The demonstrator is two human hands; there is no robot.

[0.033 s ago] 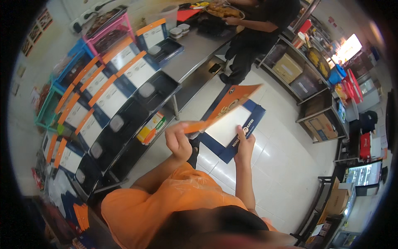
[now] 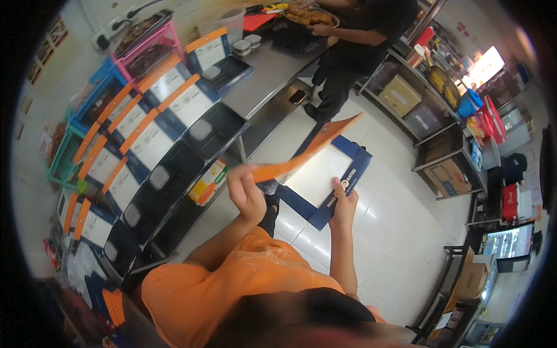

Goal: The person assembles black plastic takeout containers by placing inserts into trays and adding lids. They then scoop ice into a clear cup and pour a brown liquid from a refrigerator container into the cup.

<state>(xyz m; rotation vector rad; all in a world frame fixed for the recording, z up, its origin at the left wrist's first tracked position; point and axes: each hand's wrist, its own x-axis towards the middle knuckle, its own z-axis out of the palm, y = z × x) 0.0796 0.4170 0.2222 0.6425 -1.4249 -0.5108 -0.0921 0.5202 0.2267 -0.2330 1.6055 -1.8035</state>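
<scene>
A cardboard box sleeve, navy with a white inside, is spread open in front of me above the floor. The fingers of my left hand are closed on the end of its raised orange flap, which bends upward toward the far side. My right hand grips the navy edge nearest me, with its thumb on top and the other fingers hidden underneath. To my left on the counter stand several similar orange-topped sleeves and a row of black trays, each holding a small clear-lidded cup.
A steel counter runs along the left, with pink crates near the wall. Beyond it a person in dark clothes holds a bowl of fried food. Shelves with boxes line the right side of the tiled floor.
The orange flap has tilted, so its printed face is seen more edge-on. My left hand has shifted slightly left; my right hand keeps its grip.
</scene>
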